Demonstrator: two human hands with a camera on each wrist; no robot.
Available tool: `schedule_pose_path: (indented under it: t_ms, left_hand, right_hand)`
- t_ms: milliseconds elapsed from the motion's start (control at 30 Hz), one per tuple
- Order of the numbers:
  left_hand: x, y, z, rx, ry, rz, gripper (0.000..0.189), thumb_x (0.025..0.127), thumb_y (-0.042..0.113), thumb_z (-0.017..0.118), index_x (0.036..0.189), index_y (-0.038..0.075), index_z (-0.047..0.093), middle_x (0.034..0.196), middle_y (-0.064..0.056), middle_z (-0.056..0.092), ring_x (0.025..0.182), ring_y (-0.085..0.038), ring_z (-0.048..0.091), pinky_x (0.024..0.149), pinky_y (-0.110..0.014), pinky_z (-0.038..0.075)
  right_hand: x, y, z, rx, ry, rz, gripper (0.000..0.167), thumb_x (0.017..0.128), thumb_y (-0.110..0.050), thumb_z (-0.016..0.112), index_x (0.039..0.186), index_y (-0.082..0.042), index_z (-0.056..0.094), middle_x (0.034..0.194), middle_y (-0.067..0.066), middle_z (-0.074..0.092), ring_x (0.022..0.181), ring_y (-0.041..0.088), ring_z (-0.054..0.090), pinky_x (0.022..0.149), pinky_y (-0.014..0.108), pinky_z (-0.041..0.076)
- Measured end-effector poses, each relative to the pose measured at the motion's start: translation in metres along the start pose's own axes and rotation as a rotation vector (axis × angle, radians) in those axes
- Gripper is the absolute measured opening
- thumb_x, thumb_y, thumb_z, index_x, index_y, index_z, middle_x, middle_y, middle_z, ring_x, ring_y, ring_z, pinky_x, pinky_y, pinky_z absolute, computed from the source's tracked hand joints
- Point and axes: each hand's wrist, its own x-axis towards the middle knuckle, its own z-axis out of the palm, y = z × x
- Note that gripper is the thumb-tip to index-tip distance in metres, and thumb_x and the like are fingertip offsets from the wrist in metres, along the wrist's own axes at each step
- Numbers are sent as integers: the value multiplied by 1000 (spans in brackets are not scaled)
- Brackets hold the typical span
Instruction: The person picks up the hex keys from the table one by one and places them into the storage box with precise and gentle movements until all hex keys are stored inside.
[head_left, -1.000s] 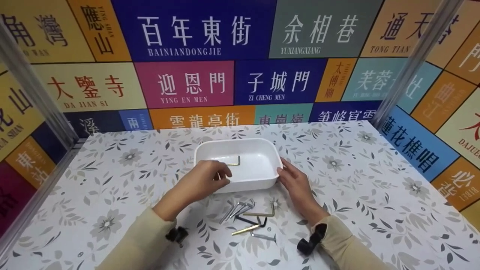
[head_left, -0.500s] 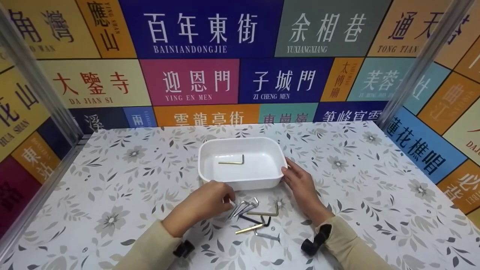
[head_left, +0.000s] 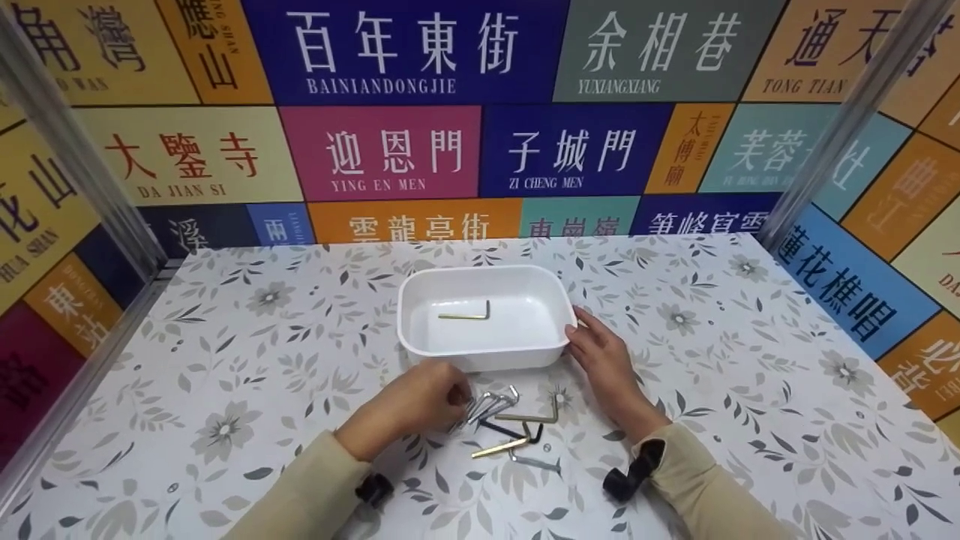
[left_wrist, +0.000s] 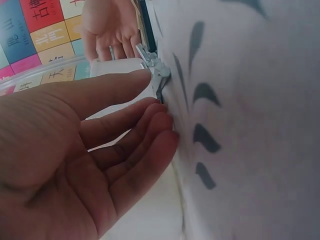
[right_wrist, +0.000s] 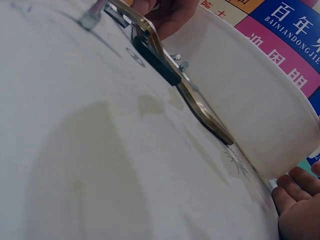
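Note:
Several silver hex keys [head_left: 493,406] lie bunched on the table before a white plastic container [head_left: 491,361]. My left hand [head_left: 409,397] is low at their left end, fingers bent. In the left wrist view, a gap shows between its thumb [left_wrist: 127,86] and fingers, right by the silver keys. My right hand [head_left: 609,367] rests against the container's right end, with its fingers [right_wrist: 295,187] touching the outer wall. One brass hex key [head_left: 465,316] lies inside the container. Outside it lie a brass-coloured hex key [head_left: 531,418], a black one [head_left: 504,430], a gold one [head_left: 496,451] and another silver one [head_left: 536,461].
The table's cloth [head_left: 247,352] has a printed leaf and flower pattern. Behind it stands a wall of coloured sign panels [head_left: 390,150], with metal posts [head_left: 840,120] at the corners. Black wrist mounts [head_left: 628,480] sit on both sleeves.
My left hand has moved from over the container's front rim down to the silver hex keys on the table. The right hand stays at the container. The head view has shifted slightly.

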Motion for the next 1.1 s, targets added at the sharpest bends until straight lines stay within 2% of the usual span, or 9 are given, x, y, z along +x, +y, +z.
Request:
schedule_pose_path:
  t_ms: [133,233,467,700,933,1100]
  left_hand:
    - [-1,-4,-1,7,26,62,14,72,-7,67,79,2,74,73,-4,68,68,-11,53,62,-23,46]
    - [-2,-5,-1,6,18,68,18,72,-9,66,83,1,76,78,-8,71,71,-13,56,66,-24,50]
    - [1,-5,0,12,-21,11,25,70,-14,63,83,2,76,76,-5,68,69,-12,52,63,-24,46]
    - [3,-3,0,13,-27,12,19,68,-11,64,77,3,73,69,-1,62,64,-12,48,57,-22,39]
    - [3,-2,1,6,-17,13,24,68,-14,64,79,4,74,70,0,62,66,-12,49,60,-23,41]
    - [4,-1,4,37,3,40,24,69,-17,62,73,4,73,66,0,58,64,-12,45,59,-23,37]
  right_hand:
    - [1,-1,2,9,-15,-8,55,104,-17,54,155,-9,37,155,20,46,142,30,49,109,24,47]
    - [1,0,3,13,-14,-9,54,104,-17,54,155,-9,37,157,18,43,142,29,48,108,24,47]
    - [1,0,2,20,-21,-10,55,104,-18,54,156,-7,37,157,20,43,143,30,47,109,24,46]
    - [0,-1,-1,15,-13,-9,55,104,-17,54,156,-7,37,154,22,46,142,32,48,105,20,49]
    - [0,-2,-2,10,-11,-1,56,104,-17,54,156,-8,37,156,19,44,142,31,48,103,18,50]
    - [1,0,-2,18,-15,-5,55,104,-16,53,155,-7,37,154,21,45,142,30,47,103,18,49]
